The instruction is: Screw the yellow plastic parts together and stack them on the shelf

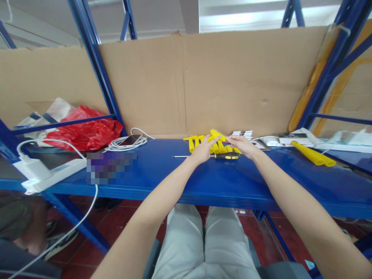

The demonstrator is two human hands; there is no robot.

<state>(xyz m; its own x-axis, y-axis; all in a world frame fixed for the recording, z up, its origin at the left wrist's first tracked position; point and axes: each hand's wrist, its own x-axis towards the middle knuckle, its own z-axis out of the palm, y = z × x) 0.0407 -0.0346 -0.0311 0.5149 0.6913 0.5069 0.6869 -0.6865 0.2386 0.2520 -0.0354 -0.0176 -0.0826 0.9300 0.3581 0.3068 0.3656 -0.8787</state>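
Above the blue shelf's middle, both hands meet at a yellow T-shaped plastic piece (218,134) with a wide flat end. My left hand (201,151) is closed on its left side. At its right end, the fingers of my right hand (241,144) are pinched together on it. Several similar yellow plastic pieces (191,144) lie in a row beneath and behind the hands, partly covered by them. In front of the row rests a screwdriver (227,156) with a black and yellow handle, its shaft pointing left and passing behind my left hand.
Cardboard (232,81) stands along the back. Left are a coiled white cable (126,144), a red plastic bag (84,126), a power strip (62,172) and a blurred purple patch. Yellow tubes (315,155) and white packets (293,139) lie right. Blue posts (97,66) frame the shelf.
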